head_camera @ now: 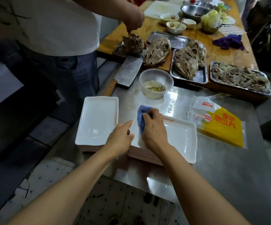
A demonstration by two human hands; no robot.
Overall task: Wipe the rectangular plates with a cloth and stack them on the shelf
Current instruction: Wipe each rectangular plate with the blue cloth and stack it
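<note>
Head view | right hand [154, 127] grips crumpled blue cloth [142, 118], pressing it onto top white rectangular plate [180, 137] of right stack on steel table [228, 168] | left hand [121, 137] pinches that plate's left edge | second white plate stack [97, 120] just beside, left.

A: What colour is the cloth [142, 118]?
B: Blue, lying on a white rectangular plate [181, 138]. At nine o'clock from it, the second plate stack [97, 121] is white on top too, its layered edges pinkish.
A: And the packet [220, 123] at three o'clock?
B: Yellow with red lettering, clear plastic at its top. At one o'clock, far off, a purple rag [229, 41] on the orange-brown wooden table [194, 34]
</note>
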